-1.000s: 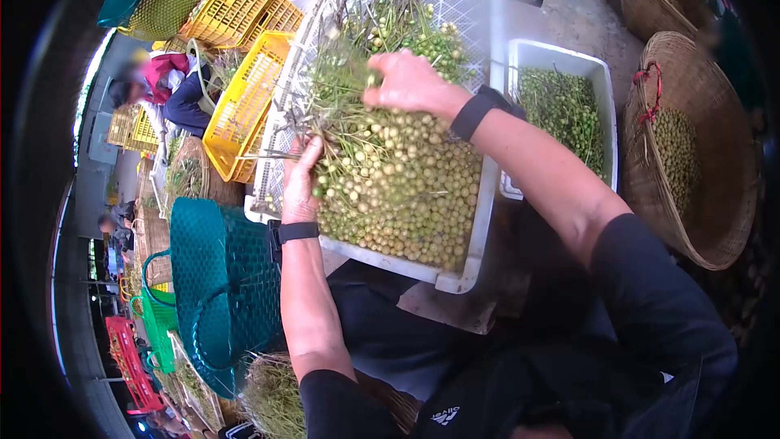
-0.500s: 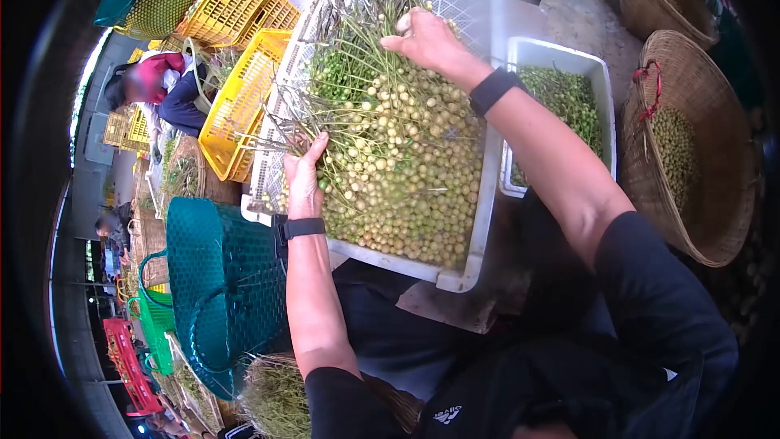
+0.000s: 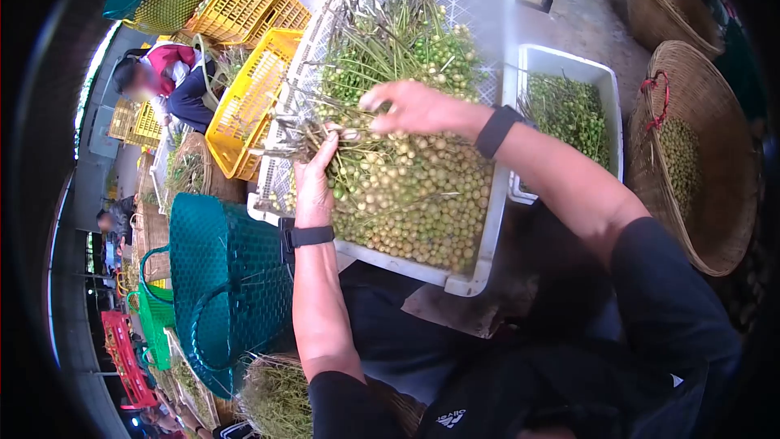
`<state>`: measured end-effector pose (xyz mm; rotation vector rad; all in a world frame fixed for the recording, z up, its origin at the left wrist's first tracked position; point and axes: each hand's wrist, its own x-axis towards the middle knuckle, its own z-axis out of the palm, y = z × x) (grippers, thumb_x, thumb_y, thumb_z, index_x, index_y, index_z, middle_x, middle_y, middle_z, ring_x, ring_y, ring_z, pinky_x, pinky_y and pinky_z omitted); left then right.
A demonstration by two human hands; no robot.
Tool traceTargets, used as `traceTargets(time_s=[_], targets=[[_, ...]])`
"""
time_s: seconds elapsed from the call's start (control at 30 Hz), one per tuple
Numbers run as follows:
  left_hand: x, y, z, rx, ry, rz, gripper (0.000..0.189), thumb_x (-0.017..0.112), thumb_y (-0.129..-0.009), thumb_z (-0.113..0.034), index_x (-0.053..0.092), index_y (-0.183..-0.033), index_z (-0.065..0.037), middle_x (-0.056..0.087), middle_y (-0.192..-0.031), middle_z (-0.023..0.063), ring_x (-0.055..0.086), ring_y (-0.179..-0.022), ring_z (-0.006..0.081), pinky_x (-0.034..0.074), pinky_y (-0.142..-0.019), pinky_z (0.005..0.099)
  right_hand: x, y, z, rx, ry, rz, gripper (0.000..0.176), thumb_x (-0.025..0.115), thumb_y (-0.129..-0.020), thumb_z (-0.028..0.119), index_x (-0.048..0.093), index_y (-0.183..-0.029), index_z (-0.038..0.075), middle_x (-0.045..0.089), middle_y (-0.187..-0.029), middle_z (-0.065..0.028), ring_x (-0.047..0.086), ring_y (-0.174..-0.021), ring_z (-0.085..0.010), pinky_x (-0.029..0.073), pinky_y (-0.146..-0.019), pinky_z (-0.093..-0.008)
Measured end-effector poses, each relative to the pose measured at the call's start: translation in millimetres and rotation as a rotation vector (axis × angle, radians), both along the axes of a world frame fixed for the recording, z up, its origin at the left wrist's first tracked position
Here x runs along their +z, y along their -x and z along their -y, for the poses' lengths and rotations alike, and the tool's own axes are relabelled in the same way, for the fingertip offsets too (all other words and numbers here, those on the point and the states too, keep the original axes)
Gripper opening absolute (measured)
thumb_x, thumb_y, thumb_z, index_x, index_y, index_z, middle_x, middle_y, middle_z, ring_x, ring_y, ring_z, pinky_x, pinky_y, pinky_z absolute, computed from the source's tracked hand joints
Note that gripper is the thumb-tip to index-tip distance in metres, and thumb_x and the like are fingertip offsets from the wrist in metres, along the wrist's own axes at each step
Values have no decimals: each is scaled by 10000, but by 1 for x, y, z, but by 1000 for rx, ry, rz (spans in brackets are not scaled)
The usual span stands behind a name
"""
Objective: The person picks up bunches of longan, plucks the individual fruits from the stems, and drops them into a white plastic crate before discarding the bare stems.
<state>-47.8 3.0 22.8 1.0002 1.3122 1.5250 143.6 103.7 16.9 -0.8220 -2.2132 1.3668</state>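
Observation:
A white plastic crate point(image 3: 479, 272) in front of me holds round yellow-green fruit point(image 3: 431, 211) and a pile of thin stems point(image 3: 390, 32). My left hand point(image 3: 315, 171) is closed around a bunch of brown stems point(image 3: 302, 140) at the crate's left side, with fruit hanging off to the right. Just right of it, my right hand point(image 3: 410, 107) is at that bunch, its fingers curled over the fruit. Whatever lies between the right fingertips is too small to make out. Both wrists carry dark bands.
A white tub point(image 3: 613, 106) of green fruit and wicker baskets point(image 3: 723, 195) stand at the right. Yellow crates point(image 3: 236, 126) and a teal basket point(image 3: 199, 260) are at the left. A person point(image 3: 175, 81) sits beyond the yellow crates, and stem bundles point(image 3: 280, 398) lie below.
My right hand has moved from the stem pile at the top of the crate down and left to the bunch by my left hand. The view has shifted slightly.

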Motion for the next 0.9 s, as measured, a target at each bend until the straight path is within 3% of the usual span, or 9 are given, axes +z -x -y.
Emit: traceTargets(time_s=[0.1,0.13,0.2,0.27,0.33,0.47,0.53,0.8,0.9], targets=[[19,13,15,-82,-108,152,226,586,-833,-81,540,-1040,-3,629,-929,116,622,-862,224,472,-864,356,-6,-21,-27,-119,143,-110,447,614,-838,219,477,-1238,73,550,-1149,-148,593,-907,-236,497,-825,-357],[33,10,22,-104,-145,200,217,584,-838,-99,534,-1032,-13,630,-922,117,623,-855,229,452,-912,388,-13,-24,-33,-196,-53,-58,416,607,-836,206,504,-1211,57,568,-1135,-161,607,-899,-224,495,-827,-350],[45,18,24,-264,-288,324,191,580,-846,-152,524,-996,-47,612,-812,85,607,-813,204,270,-1072,474,-19,-26,-35,-267,-241,-4,387,600,-834,193,530,-1183,40,587,-1120,-173,620,-892,-212,493,-828,-343],[51,19,31,-278,-311,351,219,597,-837,-176,521,-997,-48,604,-794,80,602,-780,199,252,-1076,486,-9,-27,-35,-299,-126,-67,338,584,-852,225,564,-1145,59,595,-1097,-153,612,-926,-210,494,-823,-347],[46,17,31,-279,-282,294,247,611,-820,-235,533,-973,-56,589,-745,66,589,-723,207,264,-1081,479,6,-15,-19,-280,-150,-82,273,538,-891,228,587,-1113,77,605,-1037,-123,605,-838,-164,529,-689,-297],[18,2,25,-433,-253,278,252,637,-795,-221,533,-941,-45,567,-744,64,564,-727,213,383,-976,444,17,5,24,67,240,-310,349,531,-902,331,577,-1157,97,636,-936,-56,584,-734,-97,473,-587,-231],[23,-16,30,-392,-134,243,261,646,-783,-199,528,-949,-35,548,-815,81,537,-766,219,456,-737,359,19,3,31,139,239,-385,315,554,-893,336,621,-1088,97,637,-857,-29,574,-699,-88,466,-581,-224],[20,-17,24,-455,-122,277,253,617,-806,-194,512,-953,-16,550,-780,92,554,-763,223,467,-785,378,23,-13,20,154,302,-481,205,583,-879,230,621,-956,44,633,-827,-30,568,-663,-63,437,-550,-183],[17,-16,25,-446,-102,132,264,606,-809,-218,517,-949,-12,565,-744,110,570,-766,235,467,-804,385,19,-21,20,383,777,-664,195,581,-880,195,603,-932,9,626,-823,-25,565,-664,-40,427,-509,-160]])
